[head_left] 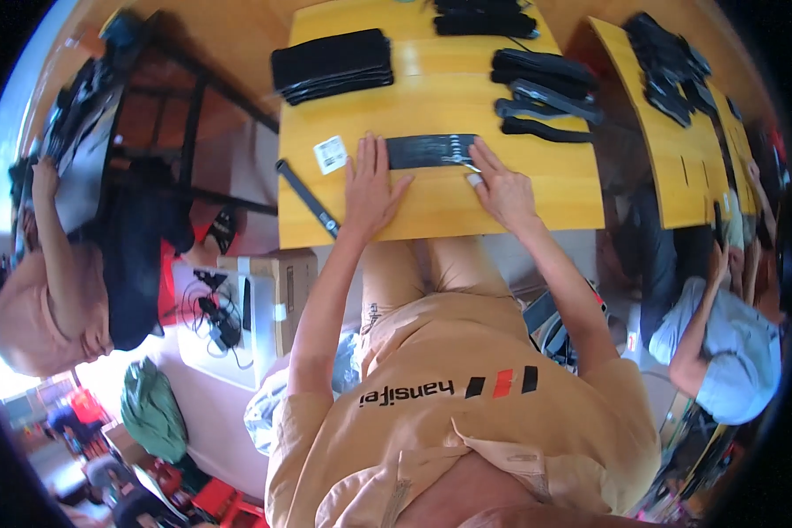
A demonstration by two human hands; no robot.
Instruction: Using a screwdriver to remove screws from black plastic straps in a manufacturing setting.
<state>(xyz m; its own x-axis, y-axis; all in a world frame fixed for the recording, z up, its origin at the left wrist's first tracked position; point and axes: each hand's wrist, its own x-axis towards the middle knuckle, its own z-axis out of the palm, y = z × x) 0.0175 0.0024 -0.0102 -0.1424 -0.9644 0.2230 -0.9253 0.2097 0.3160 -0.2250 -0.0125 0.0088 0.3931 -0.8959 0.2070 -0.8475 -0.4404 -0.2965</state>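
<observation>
A flat, dark rectangular packet [421, 152] with a sheen and pale marks at its right end lies crosswise on the yellow table, between my hands. My left hand [371, 189] rests flat at its left end, fingers stretched forward and thumb out. At the right end, my right hand [504, 192] touches the packet with outstretched fingers. Beside its thumb is a small pale thing, too blurred to name. Left of my left hand lies a white printed label [330, 155]. A narrow black strip [307, 199] slants toward the table's near left edge.
Folded black pieces [333, 66] are stacked at the table's far left. More black bundles [544, 75] lie along its right side. A cardboard box [292, 286] stands by my left forearm. People work on both sides, at a dark-framed table on the left and another yellow table [678, 167] on the right.
</observation>
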